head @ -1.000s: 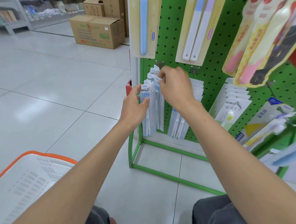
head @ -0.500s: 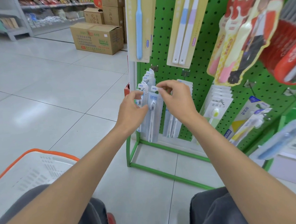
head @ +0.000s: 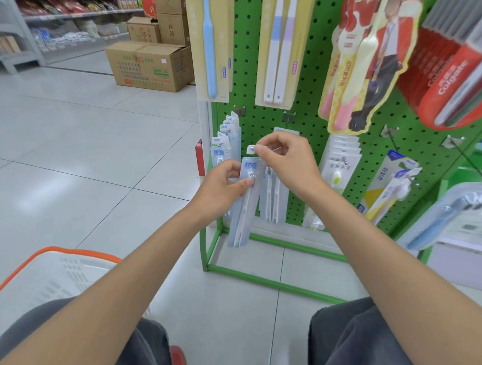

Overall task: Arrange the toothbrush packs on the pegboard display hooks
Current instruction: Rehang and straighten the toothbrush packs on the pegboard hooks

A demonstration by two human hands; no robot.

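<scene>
A clear pale-blue toothbrush pack point(head: 242, 210) hangs in front of the green pegboard point(head: 252, 70), low at its left side. My left hand point(head: 223, 188) grips the pack near its top, thumb across the front. My right hand point(head: 285, 163) pinches the pack's white top tab point(head: 251, 149) between thumb and forefinger. Behind my left hand, a row of several like packs point(head: 226, 138) hangs on a hook. Two more packs point(head: 272, 197) hang below my right hand.
A white basket with an orange rim point(head: 51, 264) stands on the floor at lower left. Larger toothbrush packs point(head: 276, 43) and red Colgate packs point(head: 451, 68) hang higher and to the right. Cardboard boxes point(head: 148, 65) sit on the tiled floor beyond. The rack's green base frame point(head: 267, 281) lies ahead of my knees.
Both hands have drawn one pack forward off the row and down. My right hand went from the row's tops to pinching this pack's tab.
</scene>
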